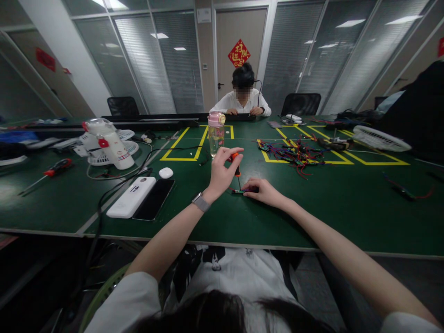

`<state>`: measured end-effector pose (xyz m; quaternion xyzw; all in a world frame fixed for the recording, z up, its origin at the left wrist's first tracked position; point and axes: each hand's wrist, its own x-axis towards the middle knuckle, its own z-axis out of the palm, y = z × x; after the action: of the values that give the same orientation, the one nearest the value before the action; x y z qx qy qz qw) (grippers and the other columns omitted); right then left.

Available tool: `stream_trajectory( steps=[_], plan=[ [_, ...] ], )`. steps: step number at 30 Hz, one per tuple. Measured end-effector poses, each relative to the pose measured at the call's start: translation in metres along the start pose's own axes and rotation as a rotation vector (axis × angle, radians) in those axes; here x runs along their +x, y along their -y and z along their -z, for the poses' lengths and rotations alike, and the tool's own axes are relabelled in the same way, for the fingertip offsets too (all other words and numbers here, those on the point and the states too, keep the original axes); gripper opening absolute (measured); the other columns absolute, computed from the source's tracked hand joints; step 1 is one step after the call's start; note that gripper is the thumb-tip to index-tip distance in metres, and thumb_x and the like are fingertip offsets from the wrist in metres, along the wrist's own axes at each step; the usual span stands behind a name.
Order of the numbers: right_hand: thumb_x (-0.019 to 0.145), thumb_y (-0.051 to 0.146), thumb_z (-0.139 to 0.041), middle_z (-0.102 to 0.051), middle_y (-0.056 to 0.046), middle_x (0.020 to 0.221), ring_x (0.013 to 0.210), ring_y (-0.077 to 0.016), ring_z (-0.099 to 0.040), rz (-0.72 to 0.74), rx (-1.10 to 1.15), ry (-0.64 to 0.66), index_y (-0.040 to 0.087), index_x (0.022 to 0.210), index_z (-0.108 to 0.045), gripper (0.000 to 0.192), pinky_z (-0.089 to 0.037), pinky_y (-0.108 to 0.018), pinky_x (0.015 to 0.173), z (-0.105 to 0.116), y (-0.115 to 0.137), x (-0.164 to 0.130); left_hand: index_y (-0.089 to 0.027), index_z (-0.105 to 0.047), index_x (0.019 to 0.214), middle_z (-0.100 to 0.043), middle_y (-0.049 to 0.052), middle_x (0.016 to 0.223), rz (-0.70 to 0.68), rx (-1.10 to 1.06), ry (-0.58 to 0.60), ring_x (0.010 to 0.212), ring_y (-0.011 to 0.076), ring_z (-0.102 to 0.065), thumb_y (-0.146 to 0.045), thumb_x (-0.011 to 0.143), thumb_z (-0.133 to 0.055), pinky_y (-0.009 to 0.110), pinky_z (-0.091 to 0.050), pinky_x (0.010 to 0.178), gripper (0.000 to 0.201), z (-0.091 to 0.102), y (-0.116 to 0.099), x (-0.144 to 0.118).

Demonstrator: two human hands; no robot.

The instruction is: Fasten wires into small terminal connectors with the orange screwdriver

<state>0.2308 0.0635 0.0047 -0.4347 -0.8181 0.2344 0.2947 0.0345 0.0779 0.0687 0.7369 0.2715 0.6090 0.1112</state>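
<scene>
We see a big green counter (pixel 312 217) with yellow tape lines on it. Across it, a person in a white shirt (pixel 242 99) sits with both hands at the far edge. A white fan (pixel 380 138) lies on its side at the far right, and another white fan with a red knob (pixel 106 143) sits at the far left. Near that one we see a white power bank (pixel 132 196) touching a black phone (pixel 154 199), with a small white case (pixel 165 172) just behind them. A clear water bottle with a pink lid (pixel 216 132) stands in the middle, and a messy pile of coloured wires (pixel 294 153) lies to its right. A red screwdriver (pixel 52 170) lies far to the left.

Close to us, our left hand (pixel 222 173) is curled around a small orange and black screwdriver (pixel 236 165), with the fingers (pixel 233 151) grasping its top. It stands upright, tip down on a little circuit board (pixel 240 191). The board lies flat on the counter, in the middle, in front of the bottle. Our right hand (pixel 265 191) presses down on the board, fingers (pixel 251 189) clamped on its right end.
</scene>
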Motion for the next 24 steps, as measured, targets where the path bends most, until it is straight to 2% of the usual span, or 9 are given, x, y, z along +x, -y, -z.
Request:
stream_trajectory(
  steps=[3,5,9,14,20,24],
  plan=[
    [0.081,0.023,-0.073,-0.066,-0.005,0.085,0.073,-0.0165,-0.061,0.003,0.013,-0.003,0.017,0.094,-0.079,0.015,-0.049,-0.030,0.069,-0.0004,-0.0009,-0.0001,-0.024,-0.067,0.122,-0.068,0.006,0.110,-0.001,-0.048,0.040,0.103,0.0172,-0.064,-0.029,0.106,-0.042,0.033,-0.052,0.091,0.031,-0.0004,0.0008,0.0005],
    [0.082,0.024,-0.072,-0.066,-0.005,0.086,0.073,-0.0166,-0.062,0.009,0.018,-0.003,0.017,0.094,-0.079,0.015,-0.049,-0.030,0.069,-0.0005,-0.0013,-0.0001,-0.024,-0.065,0.127,-0.070,0.007,0.113,0.003,-0.071,0.063,0.106,0.0177,-0.064,-0.027,0.106,-0.040,0.034,-0.051,0.095,0.033,-0.0005,0.0005,0.0009],
    [0.081,0.023,-0.073,-0.067,-0.005,0.085,0.072,-0.0162,-0.061,0.019,0.020,-0.007,0.018,0.093,-0.079,0.014,-0.050,-0.030,0.069,-0.0003,-0.0014,-0.0001,-0.023,-0.067,0.119,-0.069,0.006,0.104,0.016,-0.063,0.086,0.095,0.0168,-0.065,-0.029,0.103,-0.050,0.032,-0.053,0.086,0.025,0.0003,-0.0007,0.0025],
    [0.081,0.021,-0.073,-0.066,-0.004,0.083,0.071,-0.0155,-0.060,0.018,0.012,-0.008,0.017,0.093,-0.079,0.014,-0.049,-0.029,0.068,-0.0003,-0.0013,-0.0001,-0.024,-0.070,0.103,-0.064,0.003,0.095,-0.015,-0.022,0.042,0.088,0.0165,-0.061,-0.032,0.095,-0.065,0.032,-0.052,0.083,0.013,0.0001,0.0002,0.0026],
    [0.081,0.022,-0.073,-0.066,-0.004,0.084,0.072,-0.0159,-0.061,0.021,0.015,-0.007,0.017,0.094,-0.079,0.015,-0.049,-0.029,0.069,-0.0004,-0.0016,0.0000,-0.023,-0.064,0.125,-0.067,0.008,0.117,-0.041,-0.068,0.100,0.111,0.0188,-0.063,-0.030,0.106,-0.039,0.037,-0.050,0.098,0.031,-0.0027,0.0009,0.0000],
    [0.081,0.022,-0.073,-0.067,-0.005,0.086,0.073,-0.0160,-0.061,0.025,0.028,-0.009,0.017,0.094,-0.079,0.015,-0.050,-0.029,0.070,-0.0007,-0.0023,0.0000,-0.021,-0.060,0.129,-0.069,0.009,0.120,-0.015,-0.078,0.079,0.112,0.0200,-0.065,-0.028,0.106,-0.041,0.036,-0.052,0.096,0.031,-0.0031,-0.0006,-0.0009]
  ],
)
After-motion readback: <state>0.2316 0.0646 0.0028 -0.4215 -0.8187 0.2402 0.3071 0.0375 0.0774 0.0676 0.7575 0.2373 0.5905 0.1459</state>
